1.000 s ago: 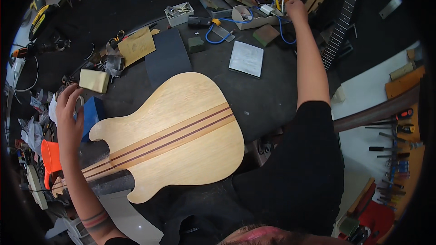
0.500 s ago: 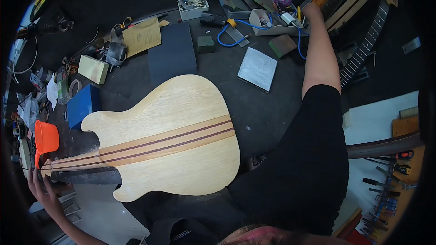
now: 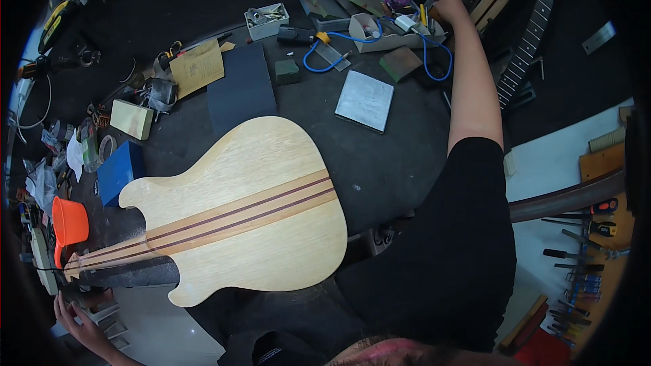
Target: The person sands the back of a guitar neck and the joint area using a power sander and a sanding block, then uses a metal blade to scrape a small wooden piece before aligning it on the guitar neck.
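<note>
An unfinished pale wood guitar body with dark centre stripes lies flat on a black round table, its neck end pointing lower left. My left hand is low at the lower left, below the neck end, fingers apart and holding nothing I can see. My right hand is stretched to the far side of the table, at a white tray of small tools and a blue cable. Its fingers are hidden, so its grip is unclear.
An orange cup and a blue box sit left of the guitar. A dark abrasive sheet, a wood block, a green block and a grey metal plate lie behind it. Guitar necks lean at the back right.
My left hand has left the guitar's upper horn by the blue box and dropped to below the neck end. My right arm stays stretched to the far tray.
</note>
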A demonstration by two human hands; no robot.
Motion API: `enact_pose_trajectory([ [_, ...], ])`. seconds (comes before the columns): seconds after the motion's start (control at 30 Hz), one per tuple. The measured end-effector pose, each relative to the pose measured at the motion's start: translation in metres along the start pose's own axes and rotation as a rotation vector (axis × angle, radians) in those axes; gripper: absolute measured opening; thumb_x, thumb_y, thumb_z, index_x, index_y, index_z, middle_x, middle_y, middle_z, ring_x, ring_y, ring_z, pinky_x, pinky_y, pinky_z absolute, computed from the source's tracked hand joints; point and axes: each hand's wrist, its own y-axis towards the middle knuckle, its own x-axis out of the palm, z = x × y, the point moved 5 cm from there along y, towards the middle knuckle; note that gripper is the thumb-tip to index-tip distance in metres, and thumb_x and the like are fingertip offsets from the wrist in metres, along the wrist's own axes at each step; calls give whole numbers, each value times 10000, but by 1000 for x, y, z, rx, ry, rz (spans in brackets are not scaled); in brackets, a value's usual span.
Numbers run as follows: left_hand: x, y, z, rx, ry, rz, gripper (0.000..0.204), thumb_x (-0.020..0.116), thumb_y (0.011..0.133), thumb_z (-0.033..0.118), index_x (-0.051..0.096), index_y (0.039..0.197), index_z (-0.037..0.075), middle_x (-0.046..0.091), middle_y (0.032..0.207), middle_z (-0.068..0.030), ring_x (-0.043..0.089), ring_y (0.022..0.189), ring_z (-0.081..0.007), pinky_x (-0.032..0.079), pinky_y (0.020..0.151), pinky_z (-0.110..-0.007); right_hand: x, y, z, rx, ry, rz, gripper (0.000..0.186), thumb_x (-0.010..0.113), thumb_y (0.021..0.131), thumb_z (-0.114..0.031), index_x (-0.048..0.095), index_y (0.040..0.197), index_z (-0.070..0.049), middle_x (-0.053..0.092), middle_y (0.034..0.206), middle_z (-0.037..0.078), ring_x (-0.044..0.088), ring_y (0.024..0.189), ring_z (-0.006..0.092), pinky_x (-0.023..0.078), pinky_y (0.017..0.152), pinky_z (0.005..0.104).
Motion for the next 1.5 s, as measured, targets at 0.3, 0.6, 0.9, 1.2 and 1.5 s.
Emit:
enact_pose_trajectory([
  [0.3,15,-33,-38,-187,-61,-90,394,607,1164,153,612,1544,49,688,1394,-165,677,1265,-265,521,1080,-384,-43,-48,-10,176,61,110,278,642,1000,-115,833,1202,-114,811,1180,216,779,1141,372,594,1000,468],
  [0.6,52,-5,70,-162,-490,-51,409,607,1147,94,601,1550,22,684,1472,-118,666,1275,-245,517,1088,-376,-56,-145,-66,55,-6,265,275,668,1029,-206,812,1215,-65,817,1125,191,778,1091,396,602,952,453],
  [0.9,76,48,262,266,-521,-204,438,694,1024,-36,676,1459,16,671,1477,-158,646,1375,-334,485,1167,-437,-28,-249,-219,-144,161,68,222,693,986,-109,813,1163,-48,791,1153,183,744,1111,375,581,972,463],
  [1.2,83,19,189,122,-484,-169,394,654,1065,-4,677,1458,13,673,1472,-154,622,1405,-328,454,1202,-464,-39,-96,-67,-100,-563,-19,326,601,970,-10,787,1227,-85,756,1295,186,658,1288,419,549,1094,501],
  [1.5,71,1,146,30,-392,-138,414,644,1069,-14,671,1480,31,654,1493,-149,613,1418,-322,442,1218,-459,-7,-89,-40,-81,-948,-202,330,615,974,-119,832,1219,-163,791,1285,158,636,1325,443,515,1067,580],
])
